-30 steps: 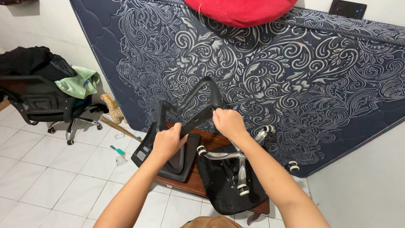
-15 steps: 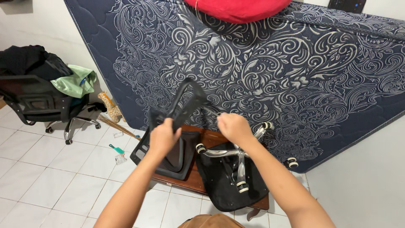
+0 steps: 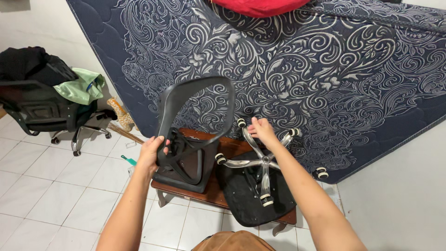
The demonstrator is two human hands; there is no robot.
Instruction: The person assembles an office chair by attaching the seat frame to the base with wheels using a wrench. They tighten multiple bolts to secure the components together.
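left hand (image 3: pixel 151 153) clamped on lower edge of black chair back frame (image 3: pixel 197 114), fingers (image 3: pixel 160 142) wrapped around the plastic; frame held raised and tilted, open loop toward 12 o'clock, above the black seat pad (image 3: pixel 183 174). seat pad resting on left part of small wooden table (image 3: pixel 218 193).

right hand (image 3: pixel 262 130) at 1 o'clock of the table, fingers loosely together, curled down at one arm of chrome five-star base (image 3: pixel 262 162); firm grip or mere touch: cannot tell. base lying castors-up on upturned black seat (image 3: pixel 253 195), at 3 o'clock of the seat pad. white-and-black castor (image 3: pixel 219 159) near the frame's lower end, not touching.

dark blue patterned mattress (image 3: pixel 325 79) leaning against wall at 12 o'clock, directly behind the table. red cushion (image 3: pixel 260 7) on top edge of mattress. second black office chair (image 3: pixel 42 107) at 9 o'clock, well apart, draped with green cloth (image 3: pixel 83 88) and dark clothing. white tiled floor (image 3: pixel 55 186) under all.
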